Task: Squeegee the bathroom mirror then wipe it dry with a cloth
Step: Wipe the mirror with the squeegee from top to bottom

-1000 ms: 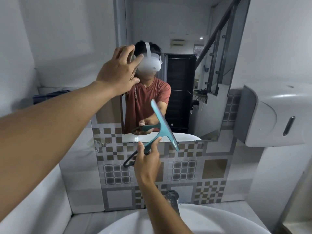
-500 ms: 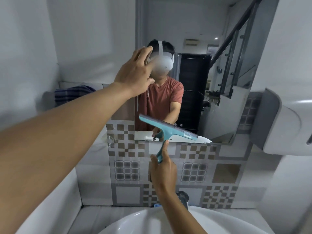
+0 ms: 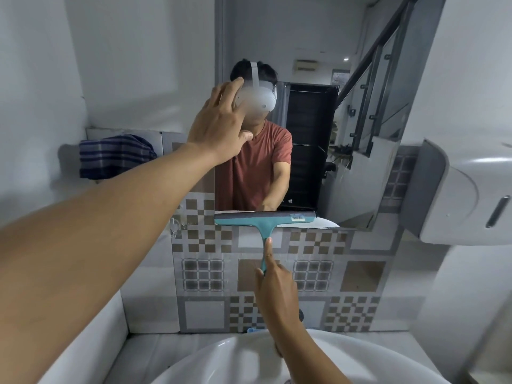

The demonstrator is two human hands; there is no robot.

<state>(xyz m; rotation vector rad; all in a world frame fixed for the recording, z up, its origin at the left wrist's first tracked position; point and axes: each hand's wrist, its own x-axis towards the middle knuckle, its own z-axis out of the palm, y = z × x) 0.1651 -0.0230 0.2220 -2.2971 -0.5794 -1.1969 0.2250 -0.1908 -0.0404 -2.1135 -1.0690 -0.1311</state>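
My white sink [image 3: 221, 358] is at the bottom. A gray box [image 3: 471, 195] hangs on the right wall. Brown and gray tiles [image 3: 205, 273] cover the wall.

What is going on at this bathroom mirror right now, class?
A person stands at a white washbasin facing the wall mirror. The right hand grips the handle of a teal T-shaped squeegee, whose blade lies level along the mirror's bottom edge. The left hand is spread open near the mirror's left side. A blue striped cloth sits untouched on the ledge at left.
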